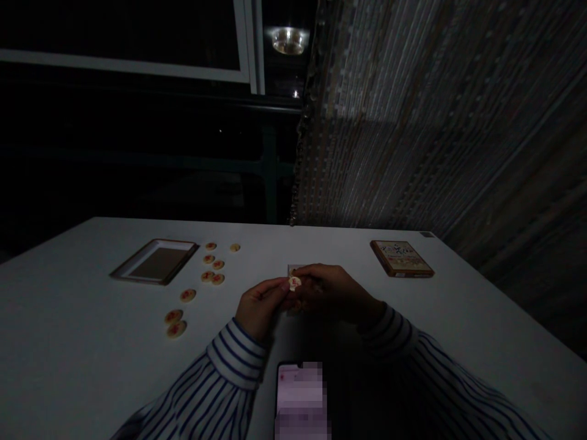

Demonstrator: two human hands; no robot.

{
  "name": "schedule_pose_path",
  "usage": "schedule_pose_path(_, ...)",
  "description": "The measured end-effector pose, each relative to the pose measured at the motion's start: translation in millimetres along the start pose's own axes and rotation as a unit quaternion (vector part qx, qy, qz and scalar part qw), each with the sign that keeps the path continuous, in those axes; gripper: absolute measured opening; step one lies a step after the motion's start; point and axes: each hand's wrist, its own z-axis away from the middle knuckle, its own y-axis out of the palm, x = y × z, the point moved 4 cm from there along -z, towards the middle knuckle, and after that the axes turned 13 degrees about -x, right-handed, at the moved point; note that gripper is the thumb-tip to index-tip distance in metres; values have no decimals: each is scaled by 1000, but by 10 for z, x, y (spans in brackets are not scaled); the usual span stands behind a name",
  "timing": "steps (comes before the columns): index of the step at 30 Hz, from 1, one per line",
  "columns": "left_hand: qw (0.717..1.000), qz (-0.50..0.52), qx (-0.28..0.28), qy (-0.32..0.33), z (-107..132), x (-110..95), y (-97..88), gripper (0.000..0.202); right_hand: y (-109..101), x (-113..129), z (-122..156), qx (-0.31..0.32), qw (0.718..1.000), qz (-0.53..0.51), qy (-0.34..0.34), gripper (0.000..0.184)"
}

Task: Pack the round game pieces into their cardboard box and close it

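Note:
A small round cream game piece (295,283) with a red mark shows between my two hands, above the middle of the table. The thumb and fingers of my left hand (263,305) pinch it at its left edge. My right hand (342,292) is curled in from the other side, its fingertips right at the piece; shadow hides what they hold, if anything. Beneath my hands a pale, box-like edge (290,267) shows in part, mostly covered. Several similar red-marked discs (188,296) lie on the white table (114,373) left of my hands, some touching each other.
A shallow open tray or lid (158,263) lies at the far left. On the right is a flat box (402,258) with a printed cover. A lit phone (300,397) is near my body. Behind the table hangs a strand curtain (389,122); the room is dim.

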Motion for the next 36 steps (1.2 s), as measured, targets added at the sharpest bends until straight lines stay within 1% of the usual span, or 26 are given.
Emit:
schedule_pose_path(5, 1000, 8, -6, 7, 7, -9, 3, 35, -4, 27, -15, -7, 994, 73, -86, 31)
schedule_pose_path(10, 1000, 3, -2, 7, 14, -18, 2, 33, 8, 19, -11, -16, 985, 105, -138, 28)
schedule_pose_path(16, 1000, 9, -6, 23, 11, -20, 4, 33, 20, 13, -1, -21, 981, 132, -142, 30)
schedule_pose_path(20, 1000, 9, -3, 12, 20, -31, 5, 32, 19, 20, 6, -20, 978, 143, -148, 29)
schedule_pose_path(23, 1000, 6, -3, 0, 15, -33, -3, 31, -22, 27, 7, -37, 976, 146, -159, 27)
schedule_pose_path(26, 1000, 7, -21, 0, -10, -23, -27, 31, -83, 22, 4, -56, 971, 165, -165, 26)
schedule_pose_path(31, 999, -19, -36, 36, -53, -18, -53, 32, -180, -7, -5, -67, 965, 195, -161, 26)
schedule_pose_path(36, 990, -82, -79, 78, -111, -19, -120, 33, -256, -74, -8, -48, 966, 217, -131, 26)
